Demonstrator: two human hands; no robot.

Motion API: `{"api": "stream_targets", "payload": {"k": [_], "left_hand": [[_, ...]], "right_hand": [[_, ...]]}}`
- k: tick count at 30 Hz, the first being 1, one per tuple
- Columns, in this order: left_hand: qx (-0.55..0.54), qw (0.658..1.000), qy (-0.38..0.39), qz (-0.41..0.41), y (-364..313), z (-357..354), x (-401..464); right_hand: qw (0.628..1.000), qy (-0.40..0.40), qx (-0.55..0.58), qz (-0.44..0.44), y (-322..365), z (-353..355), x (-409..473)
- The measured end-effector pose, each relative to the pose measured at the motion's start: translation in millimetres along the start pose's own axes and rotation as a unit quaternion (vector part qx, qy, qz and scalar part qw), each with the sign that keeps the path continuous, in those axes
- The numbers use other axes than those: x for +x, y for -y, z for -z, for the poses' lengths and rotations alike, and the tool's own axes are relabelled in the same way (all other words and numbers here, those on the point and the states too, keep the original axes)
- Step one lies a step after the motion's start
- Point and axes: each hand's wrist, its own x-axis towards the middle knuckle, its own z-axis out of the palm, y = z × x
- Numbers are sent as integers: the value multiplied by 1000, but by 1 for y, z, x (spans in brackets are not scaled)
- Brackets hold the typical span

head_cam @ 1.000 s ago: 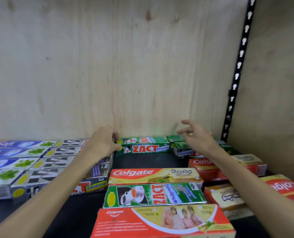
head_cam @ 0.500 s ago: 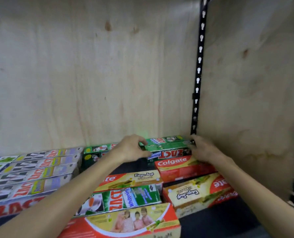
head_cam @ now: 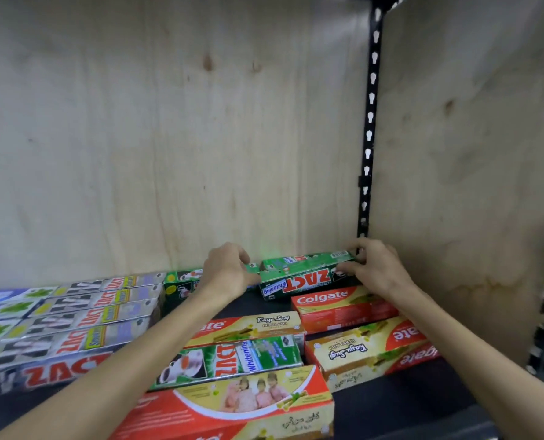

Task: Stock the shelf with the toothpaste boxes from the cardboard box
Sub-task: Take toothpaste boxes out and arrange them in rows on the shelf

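I see 2 bare forearms reaching forward and converging toward the back. My left hand (head_cam: 229, 269) is knuckles-up, wrist slightly bent, fingers curled down and pinching at their tips. My right hand (head_cam: 375, 268) sits level with it, well apart, fingers (head_cam: 348, 267) curled inward to the left, thumb above, gripping.

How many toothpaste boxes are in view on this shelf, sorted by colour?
Green boxes: 4
Red boxes: 4
Silver boxes: 4
Blue boxes: at least 3, cut off by the frame edge
Total: at least 15
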Motion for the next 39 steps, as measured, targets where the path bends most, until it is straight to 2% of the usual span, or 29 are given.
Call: {"api": "stream_targets", "payload": {"k": [2,6,10,16,25,29,35,39], "left_hand": [[26,998,48,27,1,-3,-6],[-48,995,84,34,-2,-18,-12],[-110,991,59,41,-5,-24,-9],[-107,994,1,-10,6,-4,-7],[55,992,-43,-103,67,54,-30],[89,990,-3,-111,88,78,-23],[221,965,48,-134,111,87,-9],[231,960,66,-143,118,88,-1]], "right_hand": [[1000,9,-3,-12,-3,2,-4],[1000,-5,-9,-8,-8,0,-7],[999,-42,19,-11,-10,6,-7],[998,-7,59,2,-6,4,-10],[993,55,82,65,51,-44,-12],[989,96,64,92,57,-56,-8],[976,169,11,135,60,-62,5],[961,193,-27,194,64,-62,14]]}}
